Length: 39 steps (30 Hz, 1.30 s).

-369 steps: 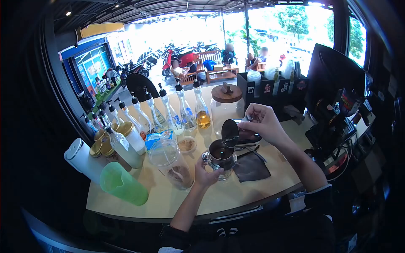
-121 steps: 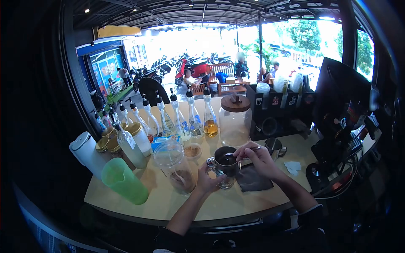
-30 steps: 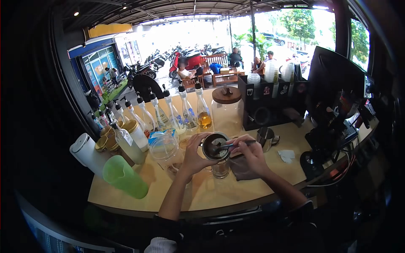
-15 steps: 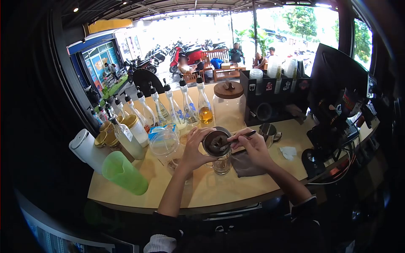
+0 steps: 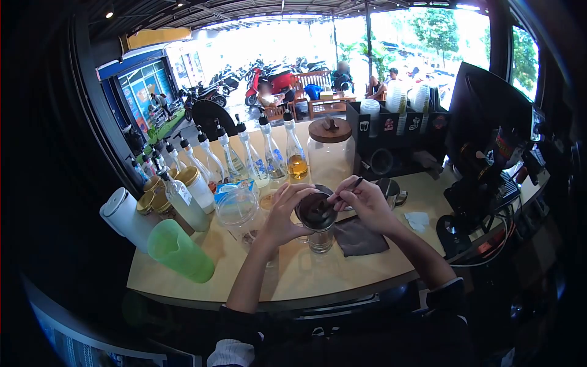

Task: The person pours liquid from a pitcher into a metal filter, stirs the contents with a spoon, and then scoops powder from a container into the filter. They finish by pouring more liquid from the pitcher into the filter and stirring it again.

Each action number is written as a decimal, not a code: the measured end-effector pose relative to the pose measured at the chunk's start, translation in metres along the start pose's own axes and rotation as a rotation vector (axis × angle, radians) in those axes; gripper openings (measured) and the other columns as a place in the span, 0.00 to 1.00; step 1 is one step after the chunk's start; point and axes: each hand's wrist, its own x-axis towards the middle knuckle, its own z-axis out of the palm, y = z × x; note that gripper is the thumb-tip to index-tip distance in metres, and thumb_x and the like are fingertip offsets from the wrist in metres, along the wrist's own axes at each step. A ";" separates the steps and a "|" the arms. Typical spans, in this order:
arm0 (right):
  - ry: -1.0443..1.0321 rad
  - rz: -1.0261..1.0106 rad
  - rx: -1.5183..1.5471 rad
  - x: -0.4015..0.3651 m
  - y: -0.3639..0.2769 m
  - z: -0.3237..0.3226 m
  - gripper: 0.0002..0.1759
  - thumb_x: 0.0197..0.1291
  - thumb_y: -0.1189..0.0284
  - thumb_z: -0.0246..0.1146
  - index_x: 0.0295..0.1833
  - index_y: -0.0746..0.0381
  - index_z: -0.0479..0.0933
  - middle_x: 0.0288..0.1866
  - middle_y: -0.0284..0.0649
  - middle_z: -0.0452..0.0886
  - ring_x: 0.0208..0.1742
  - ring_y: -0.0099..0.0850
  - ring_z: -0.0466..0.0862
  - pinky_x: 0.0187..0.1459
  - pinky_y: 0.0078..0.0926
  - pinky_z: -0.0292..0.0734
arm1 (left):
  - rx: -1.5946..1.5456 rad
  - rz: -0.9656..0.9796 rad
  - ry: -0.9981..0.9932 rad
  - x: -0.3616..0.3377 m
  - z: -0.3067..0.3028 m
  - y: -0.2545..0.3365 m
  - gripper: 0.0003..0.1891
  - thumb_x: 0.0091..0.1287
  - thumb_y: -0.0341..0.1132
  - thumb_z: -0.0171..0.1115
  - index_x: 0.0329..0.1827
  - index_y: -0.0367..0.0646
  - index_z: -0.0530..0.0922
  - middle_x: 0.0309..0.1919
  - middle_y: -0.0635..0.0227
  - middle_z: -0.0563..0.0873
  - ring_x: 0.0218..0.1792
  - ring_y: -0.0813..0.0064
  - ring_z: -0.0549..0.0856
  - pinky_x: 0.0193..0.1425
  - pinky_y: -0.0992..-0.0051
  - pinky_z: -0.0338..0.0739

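Note:
My left hand (image 5: 282,214) is wrapped around a round metal-rimmed cup (image 5: 314,214) with dark brown contents, its mouth turned toward me. Below it, a clear glass mug (image 5: 321,242) stands on the counter, overlapped by the cup in this view. Pinched in my right hand (image 5: 365,205) is a dark-handled spoon (image 5: 356,185), slanting down into the cup; its lower end is lost in the dark contents. A folded grey-brown cloth (image 5: 362,237) lies under my right wrist. Behind that hand is a metal pitcher (image 5: 389,189).
Pump bottles (image 5: 257,162) line the counter's far side beside a wooden-lidded glass jar (image 5: 331,153). At left stand a green pitcher (image 5: 178,251) and a clear plastic container (image 5: 239,214). A black cup rack (image 5: 397,137), a white tissue (image 5: 417,221) and a monitor (image 5: 492,110) are at right.
My right hand has turned and drawn slightly closer to the cup, so the spoon handle points more upright. The contents look darker and smoother. My left hand stays around the cup.

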 end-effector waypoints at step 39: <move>-0.343 -0.216 -0.515 0.024 -0.050 0.010 0.09 0.62 0.76 0.58 0.45 0.68 0.78 0.33 0.48 0.82 0.34 0.40 0.83 0.40 0.32 0.77 | -0.071 -0.059 0.013 -0.004 0.006 0.004 0.41 0.36 0.42 0.80 0.59 0.47 0.73 0.54 0.66 0.79 0.59 0.64 0.77 0.73 0.54 0.55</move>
